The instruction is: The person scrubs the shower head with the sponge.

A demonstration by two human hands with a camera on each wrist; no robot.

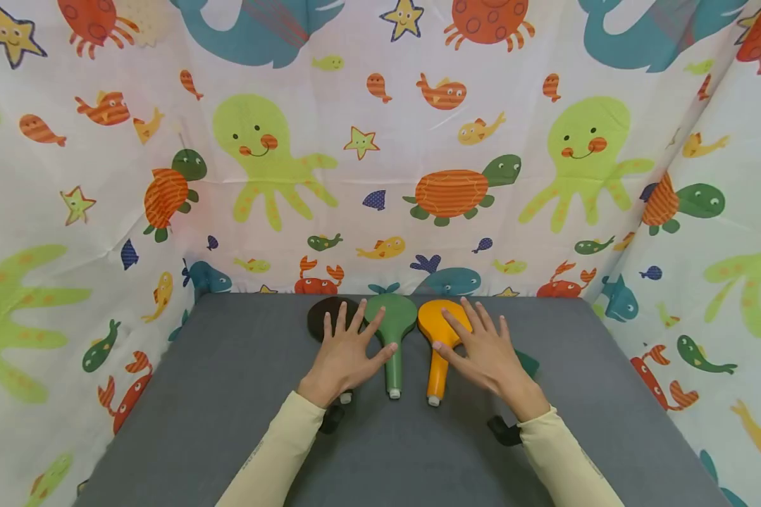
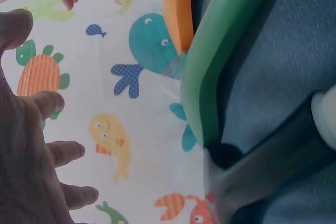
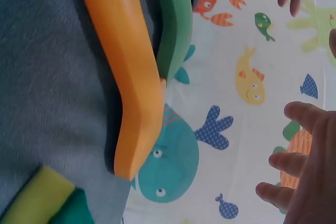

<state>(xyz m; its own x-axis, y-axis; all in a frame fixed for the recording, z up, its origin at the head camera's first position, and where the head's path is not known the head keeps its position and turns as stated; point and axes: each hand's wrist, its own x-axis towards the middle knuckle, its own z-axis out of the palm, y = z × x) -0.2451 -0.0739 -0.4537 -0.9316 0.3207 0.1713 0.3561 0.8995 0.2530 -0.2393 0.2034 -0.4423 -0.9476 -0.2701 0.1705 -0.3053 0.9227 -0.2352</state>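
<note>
Both hands hover flat with fingers spread, holding nothing. The left hand (image 1: 345,352) is over the dark paddle (image 1: 325,318), left of the green paddle (image 1: 390,324). The right hand (image 1: 485,348) is over the orange paddle (image 1: 440,331), right of the green one, all on the table (image 1: 228,394).

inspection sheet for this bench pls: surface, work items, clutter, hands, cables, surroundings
Surface: grey table, felt-like top.
Work items: dark brown paddle, green paddle and orange paddle lie side by side, handles toward the person.
Clutter: a teal and yellow item beside the orange paddle, mostly hidden under the right hand in the head view.
Hands: left hand spread flat over the brown paddle; right hand spread flat, thumb touching the orange paddle.
Cables: nothing seen.
Surroundings: sea-animal print curtain on three sides.
</note>
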